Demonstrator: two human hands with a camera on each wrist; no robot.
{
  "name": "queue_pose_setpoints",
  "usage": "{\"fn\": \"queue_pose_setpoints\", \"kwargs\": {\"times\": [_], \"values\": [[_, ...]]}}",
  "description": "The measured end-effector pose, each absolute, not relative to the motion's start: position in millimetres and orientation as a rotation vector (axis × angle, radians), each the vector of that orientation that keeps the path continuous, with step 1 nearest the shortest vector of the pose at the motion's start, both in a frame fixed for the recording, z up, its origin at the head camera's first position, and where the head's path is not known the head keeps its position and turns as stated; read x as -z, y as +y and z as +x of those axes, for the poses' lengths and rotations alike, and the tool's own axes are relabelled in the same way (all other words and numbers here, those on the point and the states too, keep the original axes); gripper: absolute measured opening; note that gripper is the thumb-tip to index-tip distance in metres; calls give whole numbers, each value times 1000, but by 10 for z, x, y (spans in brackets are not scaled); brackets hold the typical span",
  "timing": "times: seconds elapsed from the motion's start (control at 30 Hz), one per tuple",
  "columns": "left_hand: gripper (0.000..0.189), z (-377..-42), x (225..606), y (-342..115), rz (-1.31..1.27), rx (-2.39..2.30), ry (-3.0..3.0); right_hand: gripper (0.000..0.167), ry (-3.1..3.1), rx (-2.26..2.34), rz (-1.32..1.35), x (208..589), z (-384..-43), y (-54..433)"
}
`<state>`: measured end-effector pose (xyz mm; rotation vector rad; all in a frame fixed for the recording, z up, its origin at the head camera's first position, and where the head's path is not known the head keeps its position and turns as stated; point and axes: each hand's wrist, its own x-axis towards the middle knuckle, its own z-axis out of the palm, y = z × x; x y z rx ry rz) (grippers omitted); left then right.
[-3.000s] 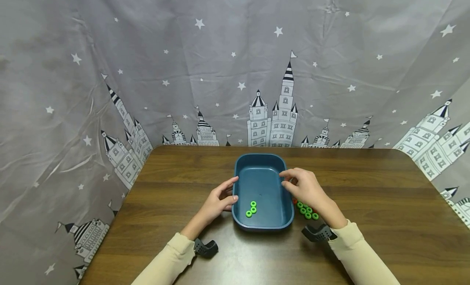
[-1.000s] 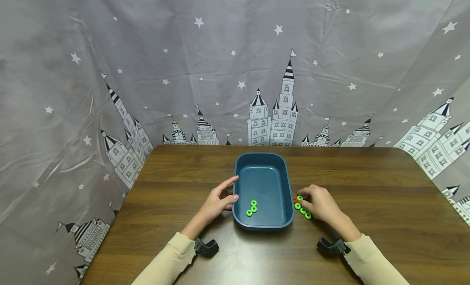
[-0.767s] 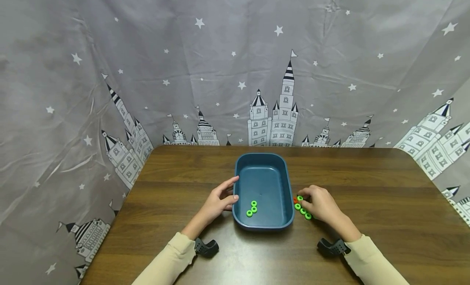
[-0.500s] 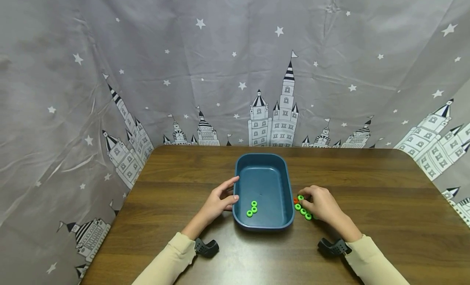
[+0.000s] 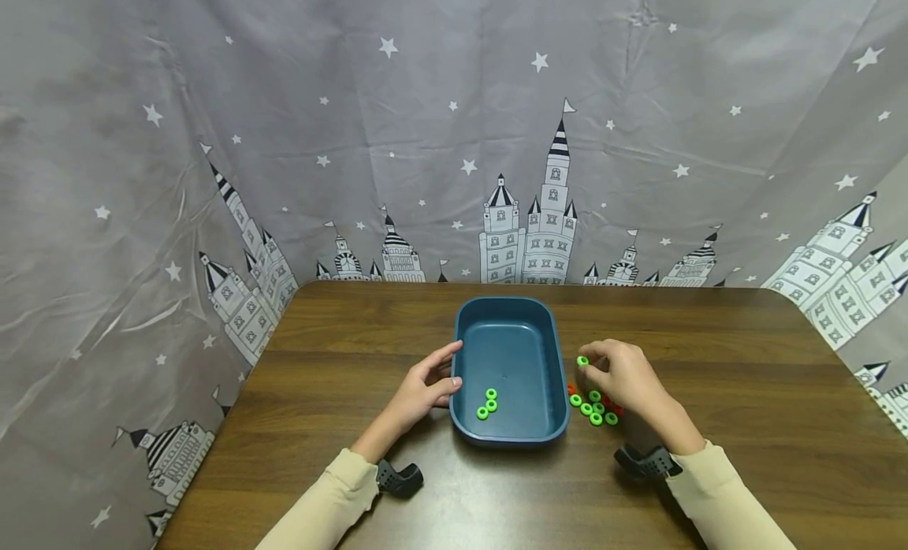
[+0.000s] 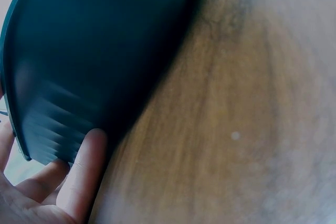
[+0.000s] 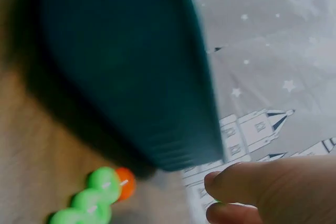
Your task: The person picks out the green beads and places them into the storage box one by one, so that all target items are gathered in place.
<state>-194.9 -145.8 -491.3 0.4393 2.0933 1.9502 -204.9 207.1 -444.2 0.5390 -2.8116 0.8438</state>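
My right hand (image 5: 627,377) is raised just right of the blue bin (image 5: 511,440), pinching a small green ring (image 5: 582,361) between thumb and fingertips. In the right wrist view only a sliver of that ring shows between the fingers (image 7: 236,182). My left hand (image 5: 418,391) rests against the bin's left side, thumb and index fingertip at the rim. The left wrist view shows its other fingers (image 6: 86,171) lying against the outer wall. Inside the bin are three green rings (image 5: 492,405). Several green rings (image 5: 596,418) and some red ones (image 5: 618,410) lie on the table beneath my right hand.
The bin stands on a brown wooden table (image 5: 369,321). Behind the table hangs a grey curtain (image 5: 454,140) with castles and stars. One red ring (image 5: 571,388) lies close to the bin's right wall. A black wrist mount sits on each forearm.
My right hand came down from the bin's right rim to the rings on the table, then rose holding a green one. The left hand and the bin have stayed put.
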Motion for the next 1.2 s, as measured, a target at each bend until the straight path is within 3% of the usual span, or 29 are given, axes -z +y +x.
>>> {"fn": "queue_pose_setpoints", "kwargs": {"times": [0.5,1.2], "values": [[66,-1935,4899,-1454,423,-1943,2097,20,-2738,-974,631,4174,-2074,1692],[67,-1941,4898,-1454,420,-1943,2097,19,-2802,-883,914,4303,-2094,1140]]}}
